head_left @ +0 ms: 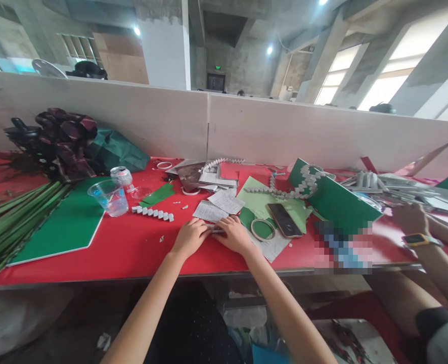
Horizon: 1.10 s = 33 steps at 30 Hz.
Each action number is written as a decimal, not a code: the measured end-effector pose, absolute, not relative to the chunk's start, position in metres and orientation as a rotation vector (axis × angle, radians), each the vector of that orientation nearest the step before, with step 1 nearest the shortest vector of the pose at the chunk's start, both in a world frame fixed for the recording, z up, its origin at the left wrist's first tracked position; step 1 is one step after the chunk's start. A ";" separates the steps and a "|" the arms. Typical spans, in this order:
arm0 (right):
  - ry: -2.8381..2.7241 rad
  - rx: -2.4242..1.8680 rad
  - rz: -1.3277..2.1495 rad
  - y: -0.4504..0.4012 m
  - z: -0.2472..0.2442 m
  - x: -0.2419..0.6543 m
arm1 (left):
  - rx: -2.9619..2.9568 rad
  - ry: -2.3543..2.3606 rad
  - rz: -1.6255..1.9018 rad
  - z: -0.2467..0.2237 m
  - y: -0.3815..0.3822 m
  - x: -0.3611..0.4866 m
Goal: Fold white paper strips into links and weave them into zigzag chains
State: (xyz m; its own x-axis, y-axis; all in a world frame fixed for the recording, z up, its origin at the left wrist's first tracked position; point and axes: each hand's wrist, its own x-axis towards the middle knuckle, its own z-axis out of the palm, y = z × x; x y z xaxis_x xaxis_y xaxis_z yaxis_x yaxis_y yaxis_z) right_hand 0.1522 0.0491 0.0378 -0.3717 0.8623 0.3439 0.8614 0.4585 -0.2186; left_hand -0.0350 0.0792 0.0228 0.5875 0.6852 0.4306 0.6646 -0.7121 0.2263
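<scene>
My left hand [189, 236] and my right hand [234, 233] meet over the red table, fingers closed on a narrow folded paper strip [214, 228]. Most of the strip is hidden under my fingers. Just beyond them lie printed paper slips [226, 201]. To the left rests a short zigzag chain of folded paper [152, 213]. A longer folded-paper chain [292, 193] runs over light green sheets and up onto a green board [333, 197]. Close to my right hand are a roll of tape [262, 229] and a dark phone [283, 220].
A clear plastic cup [110, 198] and a can [121, 178] stand left, by a green board [62, 222] and long green leaves [27, 212]. On the right, a co-worker's hand [411, 220] with a wristwatch reaches over the table. A white partition [140, 119] closes the back.
</scene>
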 end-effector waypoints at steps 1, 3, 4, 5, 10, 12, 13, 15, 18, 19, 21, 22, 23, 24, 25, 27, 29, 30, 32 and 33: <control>-2.288 -1.449 -0.018 0.050 0.036 0.152 | 2.763 1.184 0.803 0.020 0.080 -0.035; -2.273 -1.442 -0.020 0.050 0.032 0.152 | 2.759 1.177 0.832 0.016 0.080 -0.036; -2.270 -1.434 -0.005 0.050 0.030 0.152 | 2.756 1.162 0.837 0.014 0.079 -0.036; -2.267 -1.422 0.016 0.050 0.029 0.153 | 2.753 1.143 0.838 0.013 0.079 -0.037; -2.219 -1.357 0.115 0.050 0.027 0.156 | 2.747 1.106 0.848 0.011 0.079 -0.037; -2.174 -1.330 0.139 0.050 0.027 0.157 | 2.739 1.102 0.859 0.010 0.080 -0.037; -2.144 -1.314 0.152 0.051 0.026 0.157 | 2.725 1.094 0.870 0.010 0.080 -0.037; -2.078 -1.285 0.197 0.052 0.027 0.158 | 2.660 1.081 0.915 0.010 0.081 -0.038; -1.962 -1.274 0.276 0.053 0.027 0.160 | 2.461 1.083 1.045 0.012 0.080 -0.041; -1.920 -1.276 0.288 0.053 0.028 0.160 | 2.377 1.079 1.087 0.013 0.079 -0.042; -1.832 -1.281 0.286 0.054 0.028 0.162 | 2.195 1.057 1.144 0.017 0.078 -0.043; -1.795 -1.281 0.281 0.054 0.028 0.163 | 2.102 1.042 1.145 0.020 0.078 -0.044; -1.768 -1.281 0.278 0.054 0.028 0.163 | 2.010 1.032 1.130 0.022 0.078 -0.045; -1.753 -1.281 0.280 0.054 0.028 0.164 | 1.924 1.030 1.104 0.024 0.078 -0.045; -1.751 -1.282 0.288 0.054 0.028 0.164 | 1.849 1.034 1.072 0.026 0.079 -0.046; -1.779 -1.283 0.310 0.054 0.028 0.164 | 1.753 1.057 1.025 0.027 0.081 -0.049; -1.809 -1.283 0.302 0.054 0.027 0.164 | 1.747 1.093 1.026 0.025 0.083 -0.051; -1.819 -1.280 0.280 0.054 0.026 0.164 | 1.774 1.109 1.032 0.024 0.083 -0.052; -1.843 -1.270 0.220 0.055 0.025 0.163 | 1.849 1.133 1.044 0.020 0.084 -0.054; -1.863 -1.263 0.195 0.056 0.024 0.163 | 1.884 1.136 1.049 0.018 0.084 -0.055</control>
State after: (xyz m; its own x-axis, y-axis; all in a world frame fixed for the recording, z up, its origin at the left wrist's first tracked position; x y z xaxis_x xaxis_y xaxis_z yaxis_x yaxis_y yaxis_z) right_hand 0.1629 0.0557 0.0241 -0.1245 0.8207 0.5576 0.6872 0.4767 -0.5482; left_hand -0.0547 0.0838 0.0185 0.2906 0.9135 0.2848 0.3563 -0.3795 0.8538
